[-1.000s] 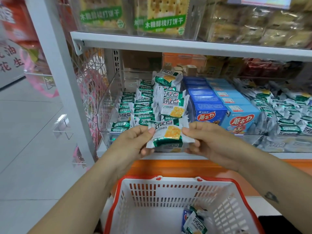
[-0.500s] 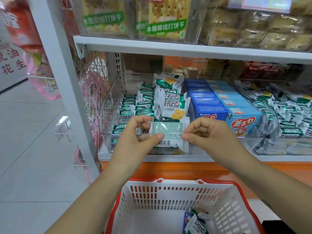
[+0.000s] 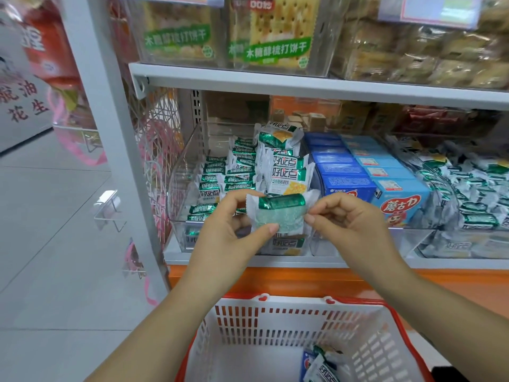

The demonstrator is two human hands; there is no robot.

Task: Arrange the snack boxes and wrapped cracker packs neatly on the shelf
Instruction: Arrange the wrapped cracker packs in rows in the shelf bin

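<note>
Lowest and nearest, below the clear bin (image 3: 187, 172), stands a red-rimmed basket (image 3: 248, 340) with a few more wrapped packs (image 3: 322, 365) lying in its corner. Just above the bin's front wall both hands hold one cracker pack (image 3: 281, 216) between them. The left hand (image 3: 234, 224) pinches the pack's left end with thumb and curled fingers, and the right hand (image 3: 347, 216) nips the crimped right edge. The pack's plain back seems to face the camera, green band uppermost.

Inside the bin, just behind the pack, a row of upright packs (image 3: 286, 172) leans unevenly, with flatter rows to its left. Right of the bin sit the blue snack boxes (image 3: 347, 186).

Probably the pack is about to go in at the front of that row. The grip is only on thin wrapper edges, so it could slip and fall to the basket. Pushing it in firmly could tip the leaning row backward. If it is not turned, its back may face out, unlike its neighbours.
</note>
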